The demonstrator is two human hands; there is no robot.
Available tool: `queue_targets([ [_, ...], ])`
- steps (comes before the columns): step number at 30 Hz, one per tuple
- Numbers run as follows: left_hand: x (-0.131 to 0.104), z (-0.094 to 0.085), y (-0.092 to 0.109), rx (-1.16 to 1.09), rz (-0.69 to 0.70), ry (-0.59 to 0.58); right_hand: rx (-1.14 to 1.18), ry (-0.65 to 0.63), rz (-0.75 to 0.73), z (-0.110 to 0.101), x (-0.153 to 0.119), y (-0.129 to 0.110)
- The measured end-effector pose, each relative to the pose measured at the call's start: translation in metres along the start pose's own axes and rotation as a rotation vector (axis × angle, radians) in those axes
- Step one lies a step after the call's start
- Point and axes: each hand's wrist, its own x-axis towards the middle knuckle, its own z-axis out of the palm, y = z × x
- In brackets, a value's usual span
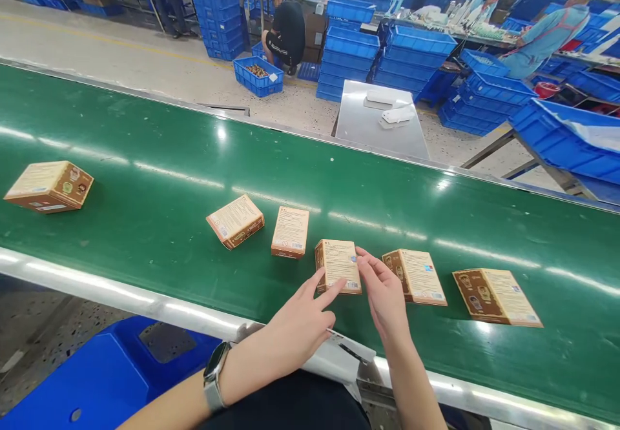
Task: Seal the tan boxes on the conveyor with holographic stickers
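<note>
Left grip (301,324) and right grip (387,296) touch a rectangular cardboard box (339,262).

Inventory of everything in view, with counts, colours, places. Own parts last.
boxes: 6, cream and brown, along the belt
belt: 1, green, across the middle
rails: 2, silver, belt edges
table: 1, silver, beyond the belt
pieces: at least 2, white, on the table
crates: many, blue, background
cartons: several, brown, background
basin: 1, red, upper right
plastic item: 1, blue, lower left
people: at least 3, dark or light-blue clothing, background
watch: 1, dark and silver, left wrist
left hand: 1, bare, on fourth box from left
right hand: 1, bare, at that box's right edge
</note>
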Motion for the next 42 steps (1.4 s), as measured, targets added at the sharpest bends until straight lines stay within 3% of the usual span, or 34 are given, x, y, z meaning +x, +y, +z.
queue_targets([
  [5,0.008,0.007,0.003,0.044,0.008,-0.016,-0.104,0.038,-0.046,-0.005,-0.001,0.001],
  [10,0.016,0.005,0.008,0.053,0.042,-0.019,-0.366,0.158,-0.189,-0.007,0.0,0.0],
  [14,0.02,-0.004,0.008,-0.071,0.043,-0.047,-0.51,0.242,-0.209,-0.016,0.005,-0.018],
  [16,0.019,-0.011,0.006,-0.208,-0.033,-0.054,-0.601,0.249,-0.271,-0.024,0.001,-0.034],
  [18,0.016,-0.022,0.003,-0.33,-0.173,-0.057,-0.711,0.167,-0.389,-0.029,-0.012,-0.052],
  [19,0.014,-0.027,0.002,-0.378,-0.243,-0.052,-0.756,0.065,-0.45,-0.029,-0.021,-0.06],
  [22,0.009,-0.044,0.001,-0.536,-0.366,-0.023,-0.853,-0.397,-0.594,-0.024,-0.051,-0.073],
  [24,0.006,-0.053,0.001,-0.653,-0.425,-0.001,-0.873,-0.542,-0.684,-0.018,-0.063,-0.073],
  [29,0.0,-0.063,0.001,-0.712,-0.497,0.037,-0.864,-0.48,-0.771,-0.011,-0.064,-0.064],
  [35,0.001,-0.064,0.001,-0.593,-0.506,0.043,-0.9,-0.407,-1.072,-0.004,-0.059,-0.061],
  [38,0.003,-0.064,-0.001,-0.556,-0.538,0.033,-0.839,-0.372,-1.024,0.0,-0.061,-0.058],
  [42,0.004,-0.058,-0.011,-0.455,-0.523,0.033,-0.506,-0.312,-0.583,-0.002,-0.052,-0.048],
])
